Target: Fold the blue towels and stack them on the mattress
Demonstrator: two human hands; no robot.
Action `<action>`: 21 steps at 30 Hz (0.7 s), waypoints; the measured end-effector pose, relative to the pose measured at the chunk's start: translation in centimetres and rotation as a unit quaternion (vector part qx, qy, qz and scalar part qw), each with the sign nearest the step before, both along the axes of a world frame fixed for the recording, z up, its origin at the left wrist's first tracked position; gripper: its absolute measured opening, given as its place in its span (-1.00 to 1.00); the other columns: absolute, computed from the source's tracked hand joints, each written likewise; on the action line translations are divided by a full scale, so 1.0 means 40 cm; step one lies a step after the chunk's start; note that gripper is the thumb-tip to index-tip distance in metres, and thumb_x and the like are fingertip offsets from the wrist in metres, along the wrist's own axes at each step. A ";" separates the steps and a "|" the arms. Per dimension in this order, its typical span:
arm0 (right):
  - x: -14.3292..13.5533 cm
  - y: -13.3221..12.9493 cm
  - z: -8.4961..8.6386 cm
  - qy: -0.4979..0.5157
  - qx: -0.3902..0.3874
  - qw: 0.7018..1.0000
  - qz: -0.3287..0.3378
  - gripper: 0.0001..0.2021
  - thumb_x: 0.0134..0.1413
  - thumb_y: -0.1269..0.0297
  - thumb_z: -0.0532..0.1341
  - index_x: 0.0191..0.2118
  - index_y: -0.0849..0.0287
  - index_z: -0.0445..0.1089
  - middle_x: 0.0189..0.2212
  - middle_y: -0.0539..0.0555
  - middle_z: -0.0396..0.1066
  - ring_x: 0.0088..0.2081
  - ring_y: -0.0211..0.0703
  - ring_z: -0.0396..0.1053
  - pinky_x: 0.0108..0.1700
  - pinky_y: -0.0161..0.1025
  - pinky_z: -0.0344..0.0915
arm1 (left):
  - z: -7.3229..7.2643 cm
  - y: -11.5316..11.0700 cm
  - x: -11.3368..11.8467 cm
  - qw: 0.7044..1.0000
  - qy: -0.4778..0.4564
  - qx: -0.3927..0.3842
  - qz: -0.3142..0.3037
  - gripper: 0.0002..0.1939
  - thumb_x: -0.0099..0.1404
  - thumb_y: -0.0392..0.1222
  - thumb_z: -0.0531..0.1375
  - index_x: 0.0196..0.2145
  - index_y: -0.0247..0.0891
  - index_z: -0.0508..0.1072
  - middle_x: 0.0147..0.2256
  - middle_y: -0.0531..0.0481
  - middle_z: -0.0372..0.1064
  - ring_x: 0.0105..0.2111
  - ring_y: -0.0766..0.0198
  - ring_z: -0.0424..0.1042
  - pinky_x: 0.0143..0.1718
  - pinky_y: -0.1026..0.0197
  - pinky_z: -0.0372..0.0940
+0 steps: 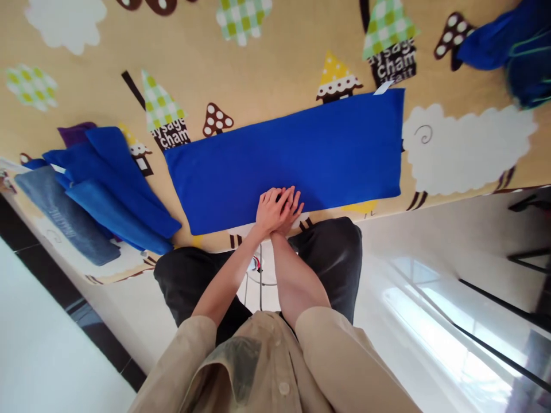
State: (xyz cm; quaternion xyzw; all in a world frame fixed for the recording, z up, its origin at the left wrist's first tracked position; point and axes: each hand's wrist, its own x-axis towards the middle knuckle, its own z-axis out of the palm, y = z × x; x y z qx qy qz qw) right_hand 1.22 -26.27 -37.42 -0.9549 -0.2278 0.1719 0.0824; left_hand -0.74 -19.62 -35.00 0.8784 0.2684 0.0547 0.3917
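A blue towel [293, 149] lies spread out as a long, nearly flat strip on the patterned tablecloth, with a small white label at its far right corner. My left hand [272, 210] rests on its near edge, around the middle, fingers stretched out. Partly under it and to the right, my right hand [295, 210] also lies on the towel with fingers extended. The two hands overlap at the wrists and fingers, so part of the right hand is hidden. Neither hand grips anything.
Folded blue towels [120, 183] are heaped at the left, with a grey-blue towel [64, 215] bearing lettering beside them. Dark blue cloth [527, 63] lies bunched at the far right. The tablecloth [275, 74] has sheep and house prints. Black metal bars [495, 304] stand at the lower right.
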 end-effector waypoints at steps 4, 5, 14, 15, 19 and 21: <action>-0.003 0.008 0.014 0.005 0.025 1.000 -0.009 -0.39 0.44 0.24 -0.07 0.52 0.15 0.17 0.55 0.23 -0.05 0.59 0.14 -0.20 0.51 0.40 -0.17 | -0.023 0.075 -0.096 0.996 -0.064 -0.039 -0.056 -0.50 0.62 -0.08 -0.12 0.27 -0.17 0.48 0.22 -0.23 0.46 0.30 0.06 0.37 0.32 -0.13 0.28; -0.003 0.009 0.018 0.004 0.032 0.999 -0.009 -0.37 0.41 0.23 -0.04 0.52 0.16 0.16 0.55 0.24 -0.05 0.59 0.15 -0.22 0.51 0.42 -0.17 | -0.028 0.093 -0.123 0.995 -0.078 -0.038 -0.052 -0.49 0.62 -0.11 -0.14 0.26 -0.17 0.48 0.23 -0.22 0.46 0.32 0.10 0.36 0.34 -0.11 0.28; -0.002 0.013 0.036 -0.001 0.029 1.000 -0.001 -0.32 0.32 0.26 0.03 0.52 0.23 0.14 0.55 0.29 -0.07 0.58 0.18 -0.25 0.49 0.44 -0.16 | -0.027 0.252 -0.357 0.997 0.020 0.058 0.039 -0.47 0.54 -0.18 -0.10 0.30 -0.22 0.46 0.31 -0.23 0.39 0.41 0.07 0.25 0.44 -0.19 0.19; -0.001 0.013 0.036 0.000 0.028 1.000 -0.001 -0.32 0.32 0.26 0.03 0.52 0.23 0.14 0.55 0.30 -0.07 0.58 0.18 -0.25 0.48 0.44 -0.15 | -0.025 0.271 -0.378 0.996 0.036 0.070 0.050 -0.46 0.53 -0.17 -0.09 0.30 -0.24 0.46 0.31 -0.24 0.38 0.42 0.05 0.24 0.45 -0.20 0.17; 0.002 0.014 0.039 0.010 0.026 1.000 -0.005 -0.31 0.29 0.28 0.05 0.51 0.22 0.14 0.54 0.32 -0.07 0.57 0.19 -0.24 0.47 0.45 -0.13 | -0.014 0.318 -0.420 0.981 0.092 0.123 0.117 -0.43 0.52 -0.12 -0.08 0.34 -0.27 0.42 0.36 -0.24 0.32 0.47 0.04 0.14 0.50 -0.18 0.04; 0.003 0.015 0.041 0.012 0.026 1.000 -0.005 -0.30 0.28 0.28 0.05 0.51 0.23 0.14 0.54 0.32 -0.07 0.57 0.18 -0.23 0.47 0.45 -0.12 | -0.011 0.327 -0.422 0.970 0.120 0.142 0.155 -0.41 0.53 -0.10 -0.10 0.37 -0.27 0.38 0.39 -0.24 0.27 0.49 0.04 0.09 0.52 -0.18 -0.04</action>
